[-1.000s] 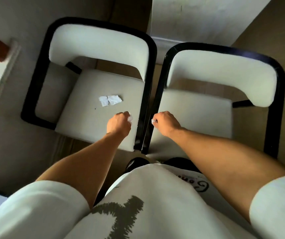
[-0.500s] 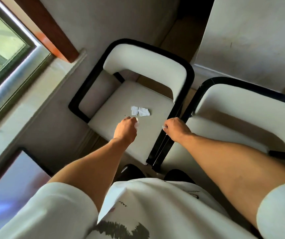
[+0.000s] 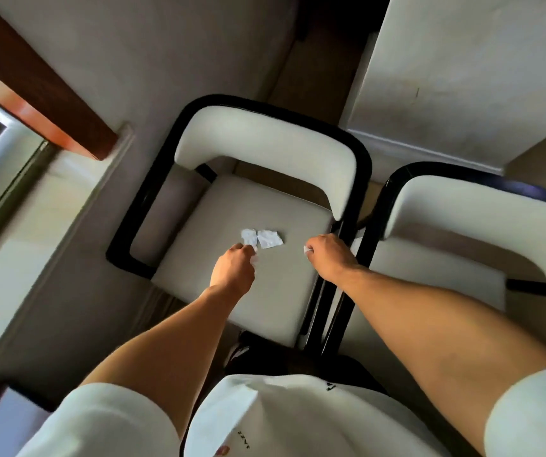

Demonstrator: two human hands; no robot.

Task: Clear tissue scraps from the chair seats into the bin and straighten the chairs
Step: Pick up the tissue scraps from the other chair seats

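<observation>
- Hands have shifted onto the left chair (image 3: 232, 285) since a second ago; left hand (image 3: 233, 269) now touches the near edge of the two tissue scraps (image 3: 261, 238) mid-seat, fingers curled, seemingly holding a scrap; right hand (image 3: 327, 255) grips a small white scrap (image 3: 306, 249) beside the seat's right edge
- Pickup looks imminent
- Count: two chairs, right chair (image 3: 430, 282) alongside; two loose scraps; bin unseen

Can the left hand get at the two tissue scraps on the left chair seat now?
Probably yes: the left hand is right at the near edge of the scraps, nothing between them, though it already grips some tissue.
</observation>
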